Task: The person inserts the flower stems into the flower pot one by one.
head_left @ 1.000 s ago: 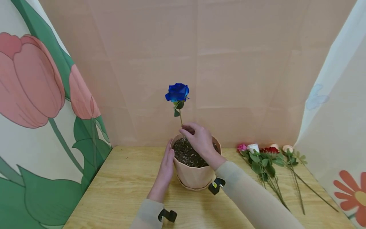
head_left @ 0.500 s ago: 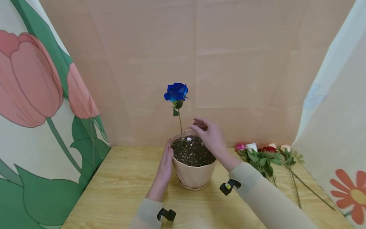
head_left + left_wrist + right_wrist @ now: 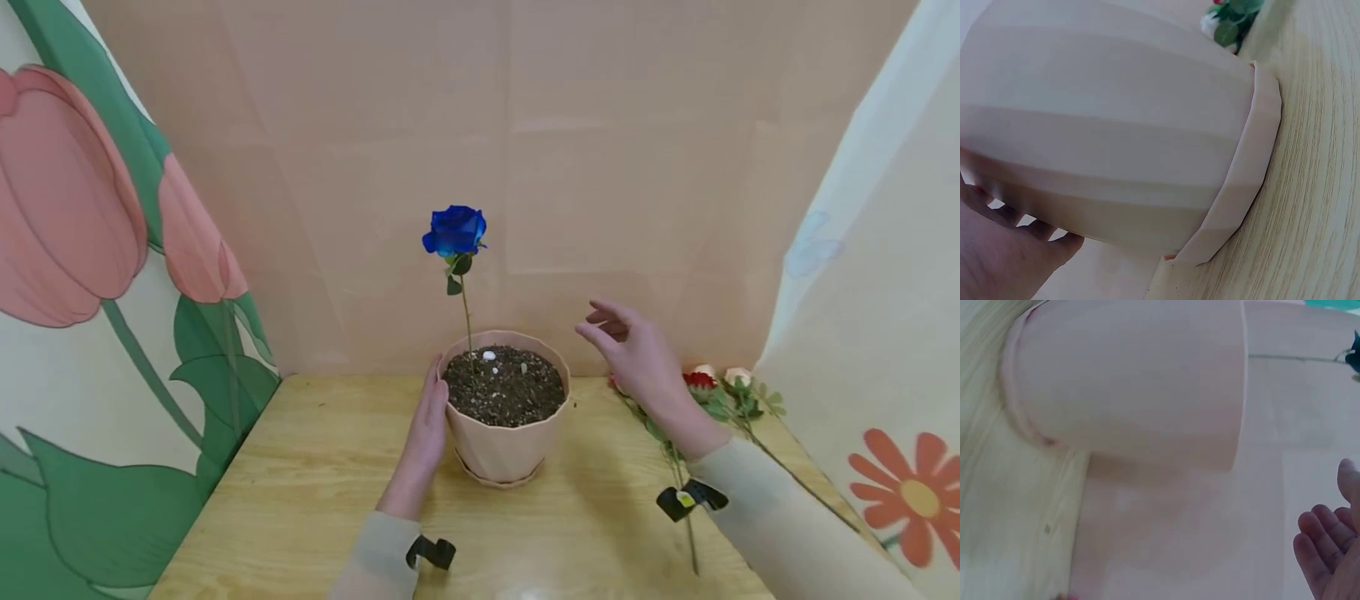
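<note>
We see the left hand (image 3: 429,414) laid along the left side of a pot (image 3: 498,454), its fingers fairly straight and touching the wall (how firmly they press, we cannot tell). The right hand (image 3: 639,362) hangs in the air to the right of the pot, well apart from it, its thumb parted from loosely bent fingers. Between the two hands, the pot stands on a saucer (image 3: 498,480) and holds dark soil (image 3: 521,396). A blue rose (image 3: 455,231) rises nearly upright from the soil on the side nearer the left hand; white bits (image 3: 489,356) lie just right of its stem. Partly hidden behind the right hand and forearm, we make out more flowers (image 3: 701,382), red and pale, lying on the wooden table (image 3: 337,475).
</note>
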Available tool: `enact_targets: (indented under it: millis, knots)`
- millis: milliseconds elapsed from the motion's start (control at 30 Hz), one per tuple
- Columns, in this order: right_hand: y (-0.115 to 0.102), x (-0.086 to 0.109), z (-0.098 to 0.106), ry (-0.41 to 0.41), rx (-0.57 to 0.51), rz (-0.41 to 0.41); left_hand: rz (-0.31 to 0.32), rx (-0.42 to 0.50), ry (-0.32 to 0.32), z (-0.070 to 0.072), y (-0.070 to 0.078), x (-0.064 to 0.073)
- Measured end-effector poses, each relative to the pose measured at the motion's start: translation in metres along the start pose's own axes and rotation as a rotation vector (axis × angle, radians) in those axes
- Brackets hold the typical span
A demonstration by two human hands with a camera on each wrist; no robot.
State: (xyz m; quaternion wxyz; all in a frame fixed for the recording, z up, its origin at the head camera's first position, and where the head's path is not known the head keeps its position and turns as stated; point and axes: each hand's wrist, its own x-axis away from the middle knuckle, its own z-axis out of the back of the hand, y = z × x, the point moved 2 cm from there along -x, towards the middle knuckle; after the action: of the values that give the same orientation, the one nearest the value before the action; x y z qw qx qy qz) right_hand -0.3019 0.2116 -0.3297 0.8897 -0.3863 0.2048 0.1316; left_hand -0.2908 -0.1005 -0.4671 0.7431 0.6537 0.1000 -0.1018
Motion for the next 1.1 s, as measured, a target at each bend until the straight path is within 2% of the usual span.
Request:
enact_targets:
  millis: [300, 567, 867, 1100]
  knots:
    - [0.038, 0.029, 0.033, 0.018, 0.168, -0.022, -0.023, 0.005, 0.002, 0.002, 0.001, -0.002]
    - [0.071, 0.060, 0.052, 0.039, 0.278, -0.037, -0.041, 0.022, -0.007, 0.003, 0.000, -0.002]
    - [0.099, 0.090, 0.056, -0.015, 0.361, -0.124, -0.037, 0.020, -0.005, 0.003, 0.000, -0.002]
    - [0.123, 0.112, 0.049, -0.101, 0.343, -0.209, -0.033, 0.025, -0.013, 0.002, -0.001, -0.002]
